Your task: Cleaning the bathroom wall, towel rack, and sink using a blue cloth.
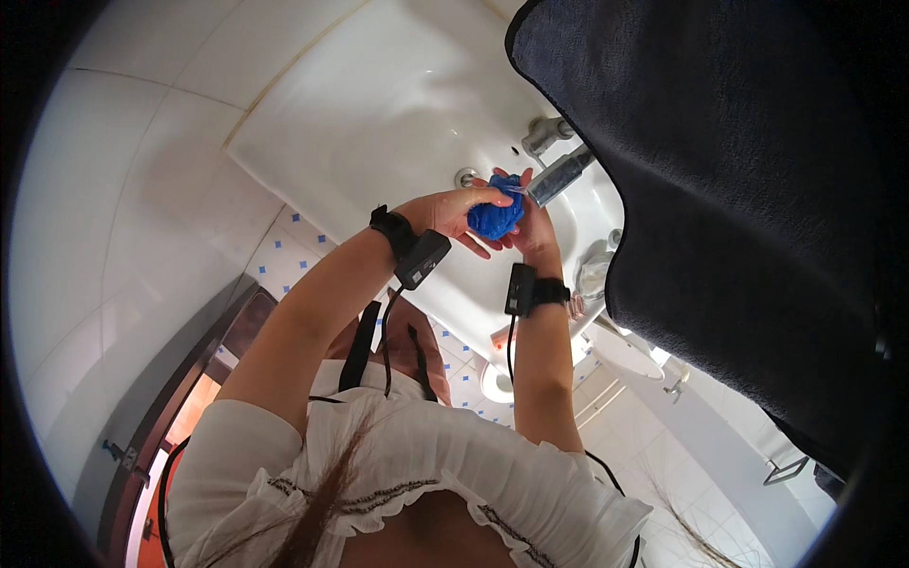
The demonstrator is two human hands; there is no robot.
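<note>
A crumpled blue bath puff (492,220), its weave too small to make out surely, is between my two hands over the white washbasin (360,104). My left hand (445,210) grips it from the left, thumb across its top and fingers stretched below. From behind and the right, my right hand (536,232) cups it, its fingertips showing past the far edge. Just above them is the mouth of a chrome tap (561,176). A thin pale streak, apparently water, runs from the spout onto the puff.
A large dark towel (729,180) hangs close on the right and hides part of the basin. Black boxes with cables are strapped to both wrists. The drain (464,177) lies beyond my hands. A glass-like object (595,273) stands at the basin's right rim. Tiled wall (123,189) rises at left.
</note>
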